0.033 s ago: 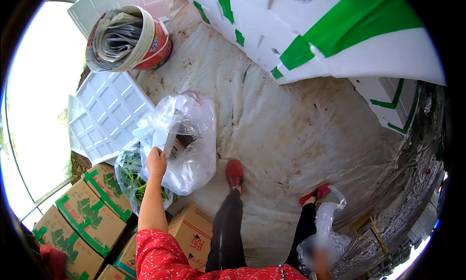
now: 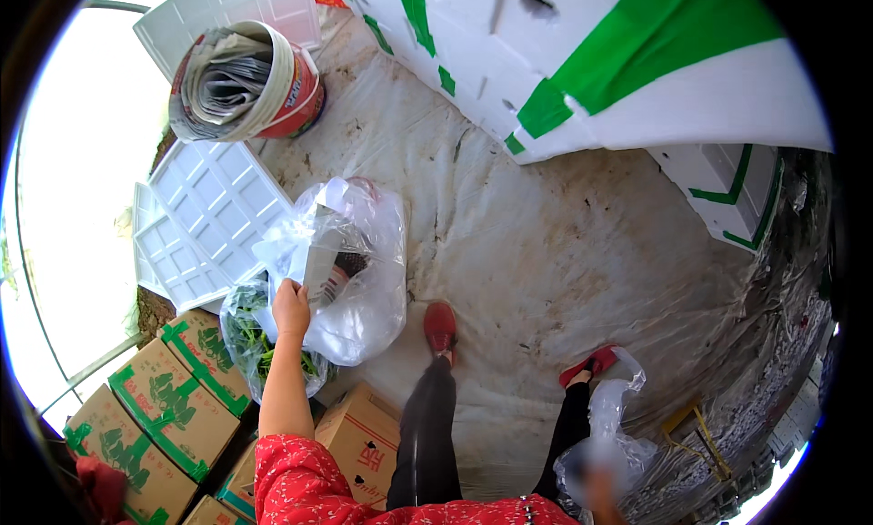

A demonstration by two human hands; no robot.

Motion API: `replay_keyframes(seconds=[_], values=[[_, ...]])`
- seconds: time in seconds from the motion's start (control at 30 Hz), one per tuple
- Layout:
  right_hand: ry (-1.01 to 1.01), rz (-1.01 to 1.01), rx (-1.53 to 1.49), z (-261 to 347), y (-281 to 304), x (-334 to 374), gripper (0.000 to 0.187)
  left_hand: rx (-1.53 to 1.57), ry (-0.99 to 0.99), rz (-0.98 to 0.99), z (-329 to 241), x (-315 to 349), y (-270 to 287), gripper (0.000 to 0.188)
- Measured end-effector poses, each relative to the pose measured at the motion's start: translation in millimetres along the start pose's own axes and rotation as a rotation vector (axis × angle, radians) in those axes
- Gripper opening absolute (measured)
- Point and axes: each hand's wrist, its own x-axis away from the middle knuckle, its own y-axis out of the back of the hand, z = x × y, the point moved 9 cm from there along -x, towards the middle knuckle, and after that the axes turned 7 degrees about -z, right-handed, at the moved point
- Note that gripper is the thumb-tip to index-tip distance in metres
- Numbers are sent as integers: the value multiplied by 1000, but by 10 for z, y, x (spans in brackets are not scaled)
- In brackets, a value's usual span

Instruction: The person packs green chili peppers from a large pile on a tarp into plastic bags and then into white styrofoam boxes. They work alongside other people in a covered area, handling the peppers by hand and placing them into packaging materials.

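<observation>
My left hand is closed at the lower end of a flat pale grey piece, whose kind I cannot make out. This piece lies at the mouth of a large clear plastic bag on the ground. Through the opening show a dark textured thing and a striped pale label. Beside my wrist stands another clear bag of green leafy stalks. At the lower right my right hand is blurred and its fingers are indistinct; a crumpled clear plastic bag surrounds it and trails up towards my right shoe.
A bucket of rolled newspapers stands at the far left, near white ribbed panels. Cardboard boxes with green tape fill the lower left. White foam boxes rise at the far right. Plastic sheeting covers the ground.
The flat grey piece in my left hand has turned and shows more of its broad face. My left hand is slightly lower in view. My right hand stays where it was.
</observation>
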Motion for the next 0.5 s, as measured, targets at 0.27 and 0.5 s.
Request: replay_keyframes(seconds=[0.27, 0.5], values=[[-674, 238, -825, 538, 1198, -1849, 45, 408, -138, -102, -1305, 829, 1734, 11], [-156, 16, -1510, 1545, 3602, -3165, 38, 929, -296, 393, -3613, 2686, 2374, 10]])
